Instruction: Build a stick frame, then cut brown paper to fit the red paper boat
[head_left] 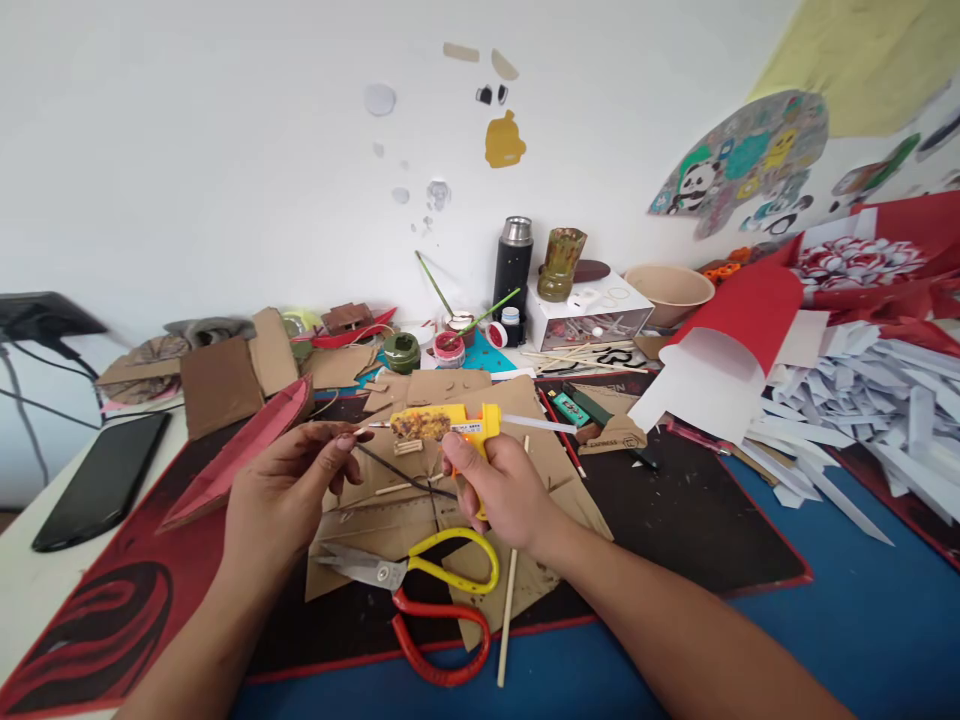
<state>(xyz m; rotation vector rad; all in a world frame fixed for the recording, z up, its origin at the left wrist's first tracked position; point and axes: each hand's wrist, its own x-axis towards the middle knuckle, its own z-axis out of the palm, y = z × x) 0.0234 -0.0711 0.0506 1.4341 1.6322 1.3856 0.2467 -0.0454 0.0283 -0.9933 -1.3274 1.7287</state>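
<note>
My right hand (499,485) is wrapped round the handle of a yellow glue gun (431,423), its nozzle pointing left and a clear glue stick (536,423) out of its back. At the nozzle tip, my left hand (300,480) pinches something small and thin that I cannot make out. Beneath both hands lie pieces of brown cardboard (562,500), a small wooden piece (409,447) and a dark cord (397,470). Scissors (386,573) with one yellow and one red handle lie nearer to me, beside a wooden stick (508,620).
A black phone (101,482) and a pink boat-shaped piece (240,455) lie left. Paint jars (402,352), a thermos (514,265) and a white box (589,315) stand at the back. Rolled red paper (750,310) and many white paper strips (885,385) are on the right.
</note>
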